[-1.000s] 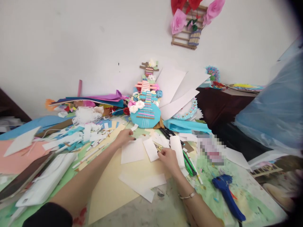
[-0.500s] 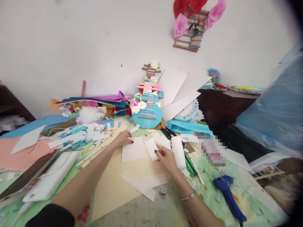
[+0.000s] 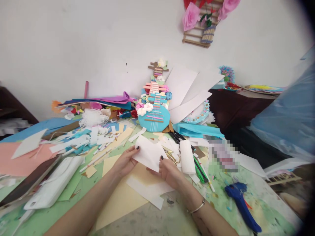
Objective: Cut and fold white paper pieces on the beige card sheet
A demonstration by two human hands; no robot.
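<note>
Both hands hold a small sheet of white paper point(image 3: 150, 153), raised a little above the table and tilted. My left hand point(image 3: 126, 160) pinches its left edge between thumb and fingers. My right hand point(image 3: 168, 168) grips the lower right corner, thumb on top. Beneath lies a cream sheet of paper point(image 3: 115, 200), with white paper offcuts point(image 3: 147, 191) on it. Gold-handled scissors point(image 3: 173, 157) lie just beyond my right hand, partly covered by white scraps. A white paper roll point(image 3: 187, 157) is to their right.
A blue glue gun point(image 3: 242, 206) lies at the right. Green cutters or pens point(image 3: 200, 168) are beside the roll. A decorated blue paper instrument point(image 3: 154, 118) stands at the wall. Paper strips point(image 3: 83, 141) and a white power strip point(image 3: 55, 183) are at the left.
The white sheet has come up off the table and toward me, now between both hands. My right hand has moved left and let go of the small piece near the scissors.
</note>
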